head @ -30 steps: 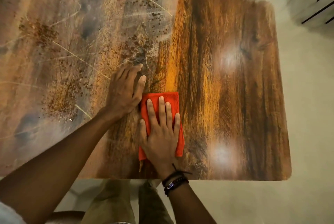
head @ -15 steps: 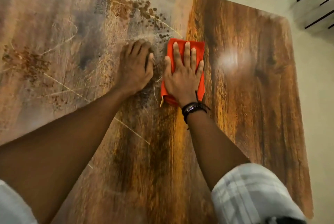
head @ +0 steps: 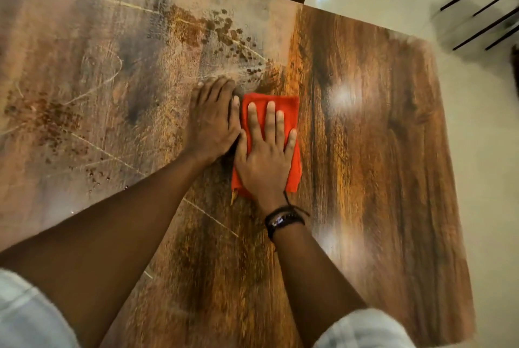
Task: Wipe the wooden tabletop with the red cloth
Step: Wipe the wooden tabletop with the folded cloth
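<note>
Left hand (head: 212, 120) crowds the red cloth (head: 292, 111) on its left; tabletop (head: 379, 151) rightward seems open.

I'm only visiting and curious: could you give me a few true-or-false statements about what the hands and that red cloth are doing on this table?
1. The right hand lies flat on the red cloth. True.
2. The left hand is lifted off the wooden tabletop. False: it rests flat on it, beside the cloth.
3. A dark bracelet sits on the left wrist. False: it is on the right wrist.
4. The cloth is folded flat, not crumpled into a ball. True.
</note>
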